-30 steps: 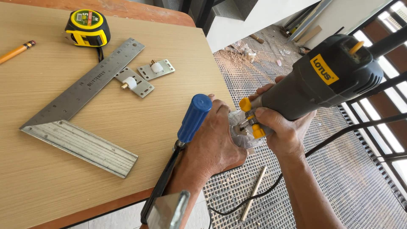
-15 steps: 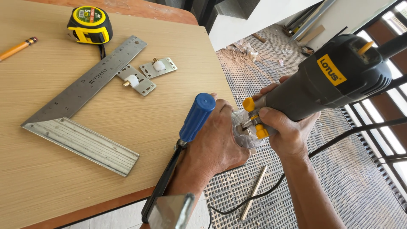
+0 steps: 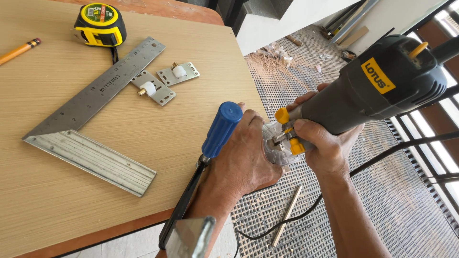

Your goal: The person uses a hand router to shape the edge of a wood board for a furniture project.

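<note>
Router: I see the grey trim router (image 3: 382, 86) tilted on its side off the table's right edge, its clear base (image 3: 279, 145) pressed against the board edge; yellow knobs (image 3: 289, 134) sit at the collar.
Right hand: my right hand (image 3: 327, 143) is wrapped tight round the router's lower body, fingers curled over the collar by the knobs.
Left hand: my left hand (image 3: 241, 162) lies closed over the table edge and touches the clear base; whether it clamps the base or only braces it I cannot tell.
In the way: a clamp with a blue handle (image 3: 221, 129) stands just beside my left hand, its black bar (image 3: 184, 203) running down under the wrist; it crowds the near side of the base.
Cable: a black cord (image 3: 382, 155) trails from the router across the metal grating (image 3: 397, 200).
Table: wooden tabletop (image 3: 71, 205); a steel try square (image 3: 91, 129) lies well left of the hands; two small roller catches (image 3: 165, 81) sit just beside its blade; a yellow tape measure (image 3: 100, 24) and a pencil (image 3: 19, 50) lie at the far side.
Floor: a thin wood strip (image 3: 287, 215) lies on the grating below the hands; sawdust (image 3: 270, 59) is farther off.
</note>
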